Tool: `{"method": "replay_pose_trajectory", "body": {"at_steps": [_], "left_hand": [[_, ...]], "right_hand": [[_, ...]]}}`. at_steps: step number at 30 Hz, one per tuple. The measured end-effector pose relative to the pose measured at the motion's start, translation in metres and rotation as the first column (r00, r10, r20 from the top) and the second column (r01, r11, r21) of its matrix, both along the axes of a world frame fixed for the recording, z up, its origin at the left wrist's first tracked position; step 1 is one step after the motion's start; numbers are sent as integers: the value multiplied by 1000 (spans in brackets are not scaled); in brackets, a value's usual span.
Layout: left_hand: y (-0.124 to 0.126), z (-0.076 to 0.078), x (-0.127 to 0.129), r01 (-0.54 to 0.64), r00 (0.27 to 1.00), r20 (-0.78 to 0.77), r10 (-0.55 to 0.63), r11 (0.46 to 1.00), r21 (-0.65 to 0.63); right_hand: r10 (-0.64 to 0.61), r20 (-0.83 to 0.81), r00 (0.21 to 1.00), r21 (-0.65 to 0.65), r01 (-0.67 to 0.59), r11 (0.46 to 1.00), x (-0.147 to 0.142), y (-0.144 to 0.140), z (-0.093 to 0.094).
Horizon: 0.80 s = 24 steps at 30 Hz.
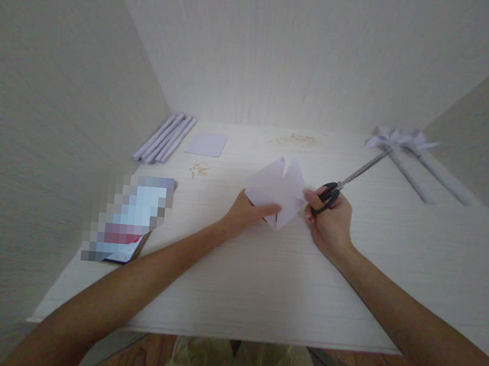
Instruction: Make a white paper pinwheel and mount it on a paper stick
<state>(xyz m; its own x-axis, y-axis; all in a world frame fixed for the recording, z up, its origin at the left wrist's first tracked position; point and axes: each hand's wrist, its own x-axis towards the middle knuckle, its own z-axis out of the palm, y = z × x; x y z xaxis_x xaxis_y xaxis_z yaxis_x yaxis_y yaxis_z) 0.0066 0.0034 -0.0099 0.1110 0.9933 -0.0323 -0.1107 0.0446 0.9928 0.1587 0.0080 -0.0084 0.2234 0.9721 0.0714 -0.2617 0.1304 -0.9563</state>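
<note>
A white square of paper [275, 188] with slits cut in from its corners is held up over the middle of the table. My left hand [248, 214] grips its left side, thumb on top and fingers beneath. My right hand [330, 221] is closed around the black handles of a pair of scissors [361, 172], whose blades point away to the upper right. The thumb and fingertips of that hand are at the paper's right corner; whether they pinch it I cannot tell.
Several rolled paper tubes [165, 138] lie at the back left, beside a flat paper square [207, 144] and small thin sticks [200, 169]. A phone [134, 219] rests at left. Two paper pinwheels [400, 140] on rolled sticks lie at right. Walls enclose the white table [227, 300].
</note>
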Motion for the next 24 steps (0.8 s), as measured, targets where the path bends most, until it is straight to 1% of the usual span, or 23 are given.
{"method": "replay_pose_trajectory", "body": {"at_steps": [2,4,6,8,11,14,16,19,24], "left_hand": [[-1,2,0,-20,998,-53,20,1000,3],[-1,3,1,-62,996,-57,61,998,-14],[0,3,2,-103,994,-25,102,994,-28],[0,1,3,-108,994,26,109,994,-32],[1,-2,3,-85,993,85,87,996,-18],[0,-1,3,-71,994,86,72,997,-12],[-1,2,4,-69,996,61,70,997,-15],[-3,5,6,-72,997,-19,71,997,-22],[-6,6,8,1,988,-154,-4,1000,-21]], "right_hand": [[3,-47,999,-10,-3,1000,0,0,1],[-4,-84,996,-26,1,1000,0,0,3],[-18,-96,995,-47,14,999,0,-1,4],[-13,-75,997,-68,8,998,-1,-4,5],[72,-8,997,-83,-73,994,-5,-10,4],[184,50,982,-89,-179,980,-9,-15,1],[221,79,972,-90,-213,973,-10,-17,0],[217,103,971,-81,-209,975,-10,-17,0],[230,126,965,-64,-223,973,-8,-15,0]]}}
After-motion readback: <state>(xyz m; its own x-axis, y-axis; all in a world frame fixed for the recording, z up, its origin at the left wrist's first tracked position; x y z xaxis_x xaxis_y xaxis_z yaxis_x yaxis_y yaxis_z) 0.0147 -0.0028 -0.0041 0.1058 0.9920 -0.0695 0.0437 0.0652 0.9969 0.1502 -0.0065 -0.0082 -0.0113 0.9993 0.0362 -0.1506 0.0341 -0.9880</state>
